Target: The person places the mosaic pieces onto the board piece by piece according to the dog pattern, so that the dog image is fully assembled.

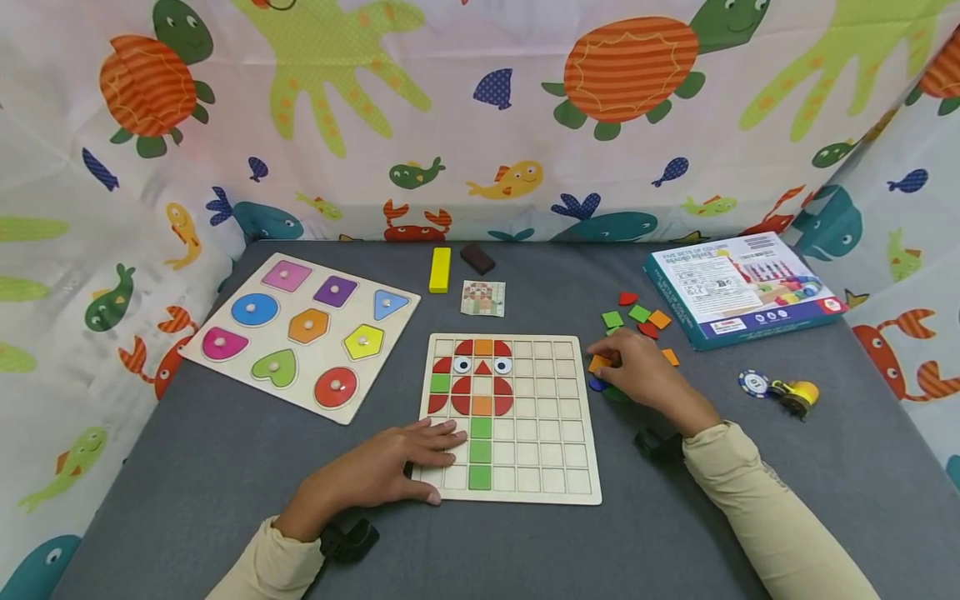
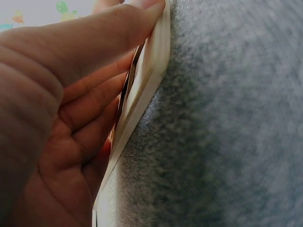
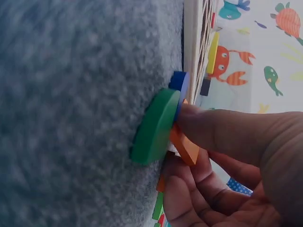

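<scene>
A wooden grid board point(image 1: 555, 467) lies in the middle of the grey table, with red, orange and green pieces forming a figure with two eyes in its left columns. My left hand point(image 1: 438, 458) rests flat on the board's near-left corner, fingers straight, thumb point(image 2: 94, 38) along the board's edge point(image 2: 147, 80). My right hand point(image 1: 609, 362) is just right of the board over loose pieces. It pinches an orange piece point(image 3: 184, 146) between thumb and curled fingers. That piece lies on a green rounded piece point(image 3: 154, 127), and a blue piece point(image 3: 179, 82) is beside it.
More loose coloured pieces point(image 1: 637, 317) lie behind the right hand. A boxed toy set point(image 1: 742, 287) sits far right, with a poker chip point(image 1: 753, 383) and a yellow toy vehicle point(image 1: 795, 396) nearer. A shape puzzle point(image 1: 300, 333) lies left. A yellow block point(image 1: 440, 269), a brown block point(image 1: 477, 258) and a pattern card point(image 1: 483, 298) lie behind the board.
</scene>
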